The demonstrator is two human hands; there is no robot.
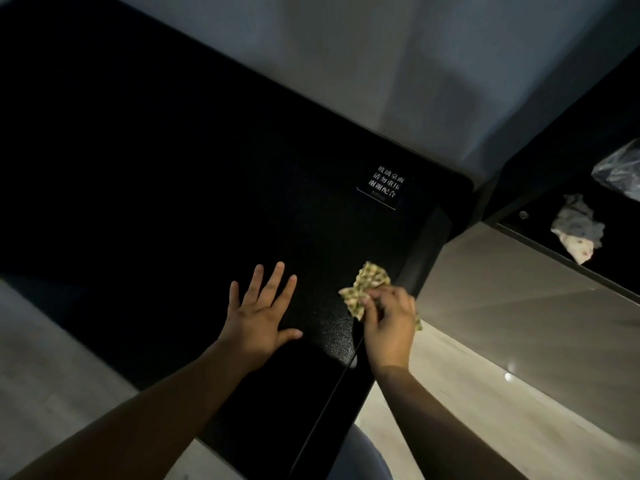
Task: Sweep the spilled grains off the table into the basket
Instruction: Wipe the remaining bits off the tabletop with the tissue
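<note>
A black glass table [180, 174] fills most of the view. My left hand [263, 313] lies flat on it with its fingers spread, holding nothing. My right hand [389, 323] is at the table's right edge, fingers closed on a crumpled green-and-cream patterned cloth [363, 287] that rests on the tabletop. No grains can be made out on the dark surface. A dark bin or basket [554, 174] stands to the right beyond the table corner.
A small sign with white characters [386, 185] sits near the table's far right corner. Crumpled paper [576, 226] and a clear plastic bag [620, 171] lie in the dark container at right. Pale floor tiles [519, 306] show beside the table.
</note>
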